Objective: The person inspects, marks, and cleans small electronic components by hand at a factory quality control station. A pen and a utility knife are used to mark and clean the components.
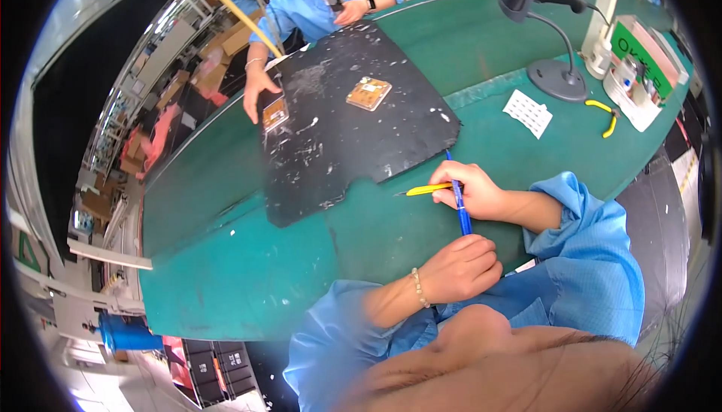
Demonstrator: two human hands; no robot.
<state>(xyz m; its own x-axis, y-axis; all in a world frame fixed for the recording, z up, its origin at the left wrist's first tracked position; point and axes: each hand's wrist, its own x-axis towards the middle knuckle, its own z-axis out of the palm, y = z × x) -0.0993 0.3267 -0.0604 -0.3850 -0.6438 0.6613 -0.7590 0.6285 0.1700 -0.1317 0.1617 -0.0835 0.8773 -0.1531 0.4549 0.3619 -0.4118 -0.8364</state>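
My right hand [481, 192] is closed around a slim yellow tool [427, 189] whose thin dark tip points left. A blue pen [462, 213] also passes through its fingers, standing nearly lengthwise to me. Just below, my left hand [460, 268] is curled shut at the pen's near end and appears to pinch it, though the fingertips are partly hidden. Both hands are over the green mat, close to the near right corner of a black board [338, 141]. On that board lies a flat orange-brown panel [368, 93]; a second such panel [275, 114] is at its left edge.
Across the table a person in blue touches the left panel with one hand [259, 92]. A scanner on a stand [556, 80], a white label sheet [528, 113], yellow-handled pliers [606, 117] and a white holder with bottles [635, 92] occupy the right side. A yellow pole [233, 7] slants at the far left.
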